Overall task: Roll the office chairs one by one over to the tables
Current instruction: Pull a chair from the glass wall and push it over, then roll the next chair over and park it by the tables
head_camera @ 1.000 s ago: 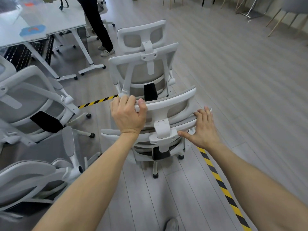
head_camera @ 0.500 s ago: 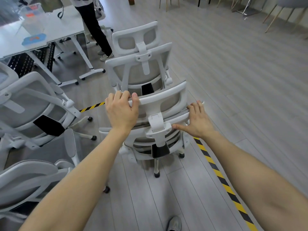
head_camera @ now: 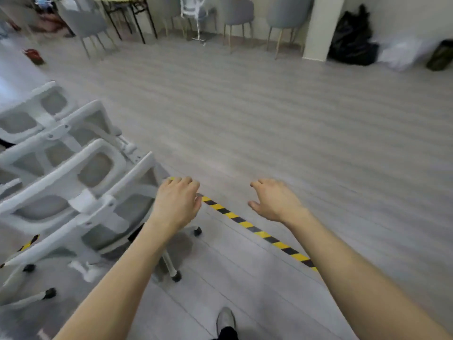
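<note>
White-framed office chairs (head_camera: 81,192), grey mesh; pale grey plank floor (head_camera: 294,143); yellow-black striped tape (head_camera: 257,231); black bag (head_camera: 350,40).

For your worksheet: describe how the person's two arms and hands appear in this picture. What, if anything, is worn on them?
Both forearms are bare up to the frame edge: no sleeves show. The left hand and right hand wear no gloves, and no watch, bracelet or ring can be made out, though the picture is slightly blurred. No markings show on either arm.

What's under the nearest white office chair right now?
Under the nearest white office chair: base legs with black casters on the grey floor, plus the chair's shadow. The seat and the left forearm cover the central column and the base's far side.
</note>
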Demonstrator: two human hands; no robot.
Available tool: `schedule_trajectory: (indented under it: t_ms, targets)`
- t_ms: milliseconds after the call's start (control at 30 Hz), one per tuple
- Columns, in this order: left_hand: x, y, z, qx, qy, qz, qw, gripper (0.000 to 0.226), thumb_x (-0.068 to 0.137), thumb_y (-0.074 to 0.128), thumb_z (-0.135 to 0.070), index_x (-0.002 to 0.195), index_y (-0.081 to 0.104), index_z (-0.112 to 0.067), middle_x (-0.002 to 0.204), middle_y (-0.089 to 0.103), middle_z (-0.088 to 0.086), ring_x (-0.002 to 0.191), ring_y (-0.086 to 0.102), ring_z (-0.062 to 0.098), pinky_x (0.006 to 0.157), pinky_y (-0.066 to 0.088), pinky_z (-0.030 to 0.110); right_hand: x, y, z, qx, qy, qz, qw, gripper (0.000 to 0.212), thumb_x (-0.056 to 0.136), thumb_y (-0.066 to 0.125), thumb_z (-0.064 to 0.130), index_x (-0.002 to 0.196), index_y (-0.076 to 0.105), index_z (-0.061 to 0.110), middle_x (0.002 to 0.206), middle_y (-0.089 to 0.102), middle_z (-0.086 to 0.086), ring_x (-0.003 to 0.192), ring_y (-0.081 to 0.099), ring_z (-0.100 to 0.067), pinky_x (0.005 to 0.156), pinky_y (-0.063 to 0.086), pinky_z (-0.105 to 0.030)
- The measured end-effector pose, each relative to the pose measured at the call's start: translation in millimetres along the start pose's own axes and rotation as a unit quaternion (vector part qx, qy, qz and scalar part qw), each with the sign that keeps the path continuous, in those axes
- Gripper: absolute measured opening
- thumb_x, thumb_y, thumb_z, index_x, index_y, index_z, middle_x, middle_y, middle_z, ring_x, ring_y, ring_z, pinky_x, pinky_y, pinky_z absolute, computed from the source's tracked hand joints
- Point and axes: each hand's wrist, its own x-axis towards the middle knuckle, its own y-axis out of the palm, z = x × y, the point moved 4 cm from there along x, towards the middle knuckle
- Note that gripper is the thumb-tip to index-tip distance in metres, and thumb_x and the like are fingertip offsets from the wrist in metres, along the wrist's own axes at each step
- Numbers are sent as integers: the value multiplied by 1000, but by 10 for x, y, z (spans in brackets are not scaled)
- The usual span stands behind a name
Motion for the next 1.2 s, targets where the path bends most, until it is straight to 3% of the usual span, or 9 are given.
schedule_trajectory:
  t_ms: [200,300,467,667,833,1000,1200]
  targets:
    - [102,-241,-2972,-5,211,17,977,35,106,53,-45,132,64,-23,127,66,1,120,63,30,102,47,43,-2394,366,-2054,13,204,14,979,45,109,52,44,142,56,14,136,63,-10,128,60,-33,103,50,-44]
    - [-55,-405,-4469,5,332,7,943,33,108,50,-45,130,62,-24,125,64,1,119,64,29,100,47,42,-3686,520,-2874,27,309,11,951,42,108,53,40,141,57,13,133,64,-10,126,61,-33,103,51,-44]
    - [-467,-894,-6562,13,491,-19,871,36,111,48,-46,135,60,-22,126,63,3,119,63,30,100,48,43,-5661,653,-3790,57,486,-7,872,35,106,56,35,132,59,12,130,66,-11,122,64,-36,96,50,-43]
    - [-958,-1467,-8382,32,603,-62,795,34,110,50,-48,129,60,-22,125,64,3,120,63,30,98,48,43,-7297,836,-4403,93,625,-41,774,41,106,54,35,140,59,14,131,67,-9,122,64,-33,97,51,-42]
    - [-1223,-1760,-9758,47,671,-91,735,36,110,50,-48,132,60,-22,124,64,0,117,64,27,97,49,40,-8321,1044,-4891,115,693,-46,710,31,107,52,37,126,60,13,125,64,-8,120,62,-32,91,50,-43]
    - [-1464,-2037,-11462,48,732,-115,670,40,110,50,-50,137,60,-23,127,65,0,120,63,28,101,50,41,-9442,1160,-5668,104,759,-76,639,33,105,55,35,131,60,15,128,64,-6,117,64,-31,89,51,-41]
    - [-2065,-2914,-13589,15,808,-172,563,48,103,54,-57,140,61,-26,137,66,-1,128,63,29,106,47,44,-10957,1107,-6680,107,834,-99,532,37,107,58,38,133,61,12,129,63,-10,120,64,-33,92,57,-44]
